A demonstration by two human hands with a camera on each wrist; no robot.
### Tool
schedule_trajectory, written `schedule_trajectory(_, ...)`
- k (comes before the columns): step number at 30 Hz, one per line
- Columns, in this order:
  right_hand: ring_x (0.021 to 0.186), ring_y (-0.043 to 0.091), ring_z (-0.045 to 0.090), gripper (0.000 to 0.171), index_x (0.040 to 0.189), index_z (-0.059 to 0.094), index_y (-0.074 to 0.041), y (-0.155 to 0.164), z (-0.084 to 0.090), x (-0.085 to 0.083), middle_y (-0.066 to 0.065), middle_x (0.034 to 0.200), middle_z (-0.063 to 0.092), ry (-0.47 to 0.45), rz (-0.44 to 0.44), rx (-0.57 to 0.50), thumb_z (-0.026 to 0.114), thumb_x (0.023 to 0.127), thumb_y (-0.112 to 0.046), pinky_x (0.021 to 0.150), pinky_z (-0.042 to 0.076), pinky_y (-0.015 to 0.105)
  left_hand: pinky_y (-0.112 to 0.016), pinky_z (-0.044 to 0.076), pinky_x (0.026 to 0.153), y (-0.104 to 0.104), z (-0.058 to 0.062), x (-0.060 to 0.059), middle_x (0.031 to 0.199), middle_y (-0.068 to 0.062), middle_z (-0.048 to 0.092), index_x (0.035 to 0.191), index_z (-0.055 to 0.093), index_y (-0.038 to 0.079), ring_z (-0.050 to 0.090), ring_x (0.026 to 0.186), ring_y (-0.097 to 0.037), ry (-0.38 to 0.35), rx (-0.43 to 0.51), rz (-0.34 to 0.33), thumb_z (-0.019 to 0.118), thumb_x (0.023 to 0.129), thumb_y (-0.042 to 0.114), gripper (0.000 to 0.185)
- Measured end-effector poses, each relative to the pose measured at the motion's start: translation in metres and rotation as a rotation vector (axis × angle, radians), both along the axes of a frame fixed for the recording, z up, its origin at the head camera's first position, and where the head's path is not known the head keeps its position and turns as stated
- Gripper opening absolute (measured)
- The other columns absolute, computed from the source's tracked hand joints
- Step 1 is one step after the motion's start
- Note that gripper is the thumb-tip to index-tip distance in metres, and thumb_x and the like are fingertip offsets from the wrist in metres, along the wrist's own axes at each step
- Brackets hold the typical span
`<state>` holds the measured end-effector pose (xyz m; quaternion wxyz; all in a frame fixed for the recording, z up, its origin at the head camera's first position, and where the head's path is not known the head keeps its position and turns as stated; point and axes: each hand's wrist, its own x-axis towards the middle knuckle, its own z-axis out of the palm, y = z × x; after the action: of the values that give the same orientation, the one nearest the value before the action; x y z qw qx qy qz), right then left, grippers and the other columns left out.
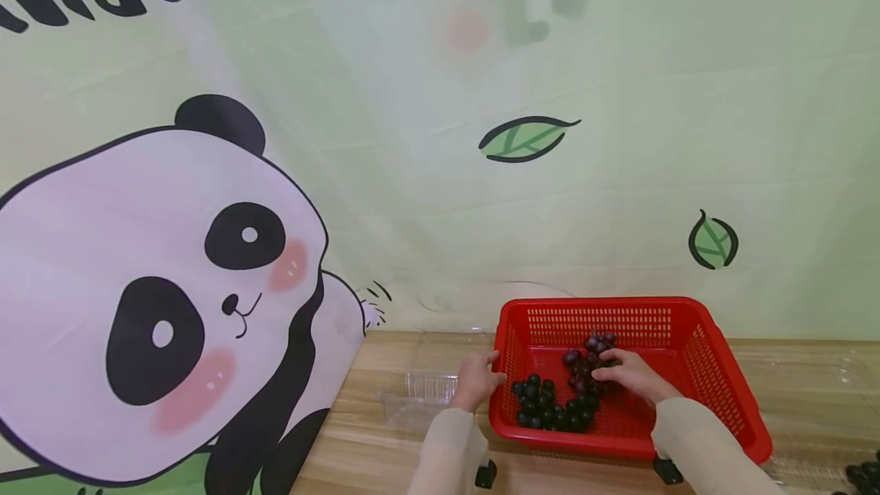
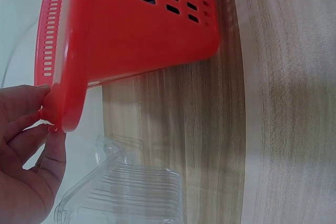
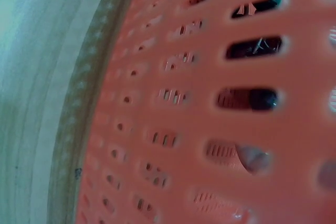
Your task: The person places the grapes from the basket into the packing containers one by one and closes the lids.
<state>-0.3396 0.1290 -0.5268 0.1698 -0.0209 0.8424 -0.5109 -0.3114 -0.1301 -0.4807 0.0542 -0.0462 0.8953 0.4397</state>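
**A:** Going from the left of the head view: beside the panda banner (image 1: 165,289), a clear plastic clamshell (image 1: 422,388) lies on the wooden table (image 1: 385,449), just left of the red basket (image 1: 687,312). What is the left hand (image 1: 476,379) doing?

**B:** It pinches the basket's left rim. The left wrist view shows the fingertips (image 2: 44,92) closed on the edge of the rim, low at the left of the frame, with the clamshell below them at the bottom.

**A:** And further right?

**B:** Loose dark grapes (image 1: 550,407) lie at the lower middle of the basket floor. Just right of them the right hand (image 1: 632,376) has its fingers curled around a bunch of grapes (image 1: 587,361), near the basket's centre. The right wrist view shows only blurred red mesh.

**A:** What could go wrong?

**B:** I think the bunch could shed more berries if it is squeezed or lifted by the fruit instead of the stem. The rim hold is light, so a tug could slide the basket onto the clamshell. Berries falling outside could roll across the table.
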Motion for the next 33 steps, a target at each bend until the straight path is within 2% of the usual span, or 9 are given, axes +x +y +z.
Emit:
schedule_trajectory(13, 0.093, 0.027, 0.049, 0.050, 0.116, 0.044, 0.007, 0.0018, -0.0022, -0.0014, 0.024, 0.111, 0.051, 0.032, -0.006, 0.004, 0.062, 0.080, -0.023, 0.085, 0.040, 0.048, -0.032, 0.054, 0.066, 0.0006, -0.0004, -0.0015, 0.112, -0.016, 0.059, 0.125, 0.050, 0.005, 0.058, 0.069, -0.015, -0.036, 0.005, 0.013, 0.061, 0.080, 0.003, 0.047)
schedule_trajectory(16, 0.096, 0.030, 0.047, 0.053, 0.117, 0.042, 0.007, 0.0007, -0.0028, -0.0015, 0.026, 0.113, 0.049, 0.022, -0.009, 0.001, 0.062, 0.079, -0.023, 0.087, 0.039, 0.051, -0.032, 0.054, 0.064, 0.0008, -0.0013, -0.0018, 0.111, -0.016, 0.059, 0.125, 0.050, 0.004, 0.058, 0.068, -0.015, -0.033, 0.002, 0.011, 0.061, 0.079, 0.002, 0.047)
schedule_trajectory(19, 0.104, 0.037, 0.044, 0.059, 0.123, 0.037, 0.006, -0.0011, -0.0033, -0.0016, 0.029, 0.122, 0.042, 0.011, 0.006, 0.009, 0.062, 0.079, -0.025, 0.092, 0.035, 0.055, -0.032, 0.054, 0.064, 0.0009, -0.0017, -0.0020, 0.110, -0.016, 0.060, 0.124, 0.050, 0.004, 0.058, 0.068, -0.015, -0.033, 0.001, 0.012, 0.061, 0.079, 0.002, 0.046)
schedule_trajectory(22, 0.116, 0.044, 0.034, 0.070, 0.130, 0.031, 0.004, -0.0027, -0.0041, -0.0014, 0.032, 0.132, 0.031, -0.009, 0.039, 0.040, 0.063, 0.078, -0.029, 0.095, 0.028, 0.060, -0.032, 0.054, 0.064, 0.0008, -0.0017, -0.0022, 0.111, -0.016, 0.060, 0.124, 0.050, 0.004, 0.058, 0.068, -0.015, -0.030, 0.000, 0.011, 0.061, 0.079, 0.002, 0.046)
schedule_trajectory(25, 0.120, 0.048, 0.026, 0.077, 0.135, 0.026, 0.002, -0.0036, -0.0051, -0.0012, 0.033, 0.136, 0.024, -0.030, 0.076, 0.071, 0.064, 0.076, -0.031, 0.095, 0.023, 0.064, -0.031, 0.054, 0.063, 0.0006, -0.0019, -0.0018, 0.110, -0.016, 0.060, 0.124, 0.050, 0.004, 0.058, 0.069, -0.014, -0.030, 0.005, 0.010, 0.061, 0.079, 0.002, 0.047)
schedule_trajectory(33, 0.118, 0.047, 0.029, 0.074, 0.134, 0.027, 0.003, -0.0054, -0.0055, -0.0016, 0.033, 0.134, 0.027, -0.022, 0.102, 0.089, 0.063, 0.076, -0.025, 0.095, 0.023, 0.064, -0.030, 0.054, 0.063, 0.0000, -0.0021, -0.0018, 0.110, -0.016, 0.060, 0.125, 0.050, 0.005, 0.059, 0.068, -0.014, -0.034, 0.006, 0.013, 0.061, 0.079, 0.002, 0.047)
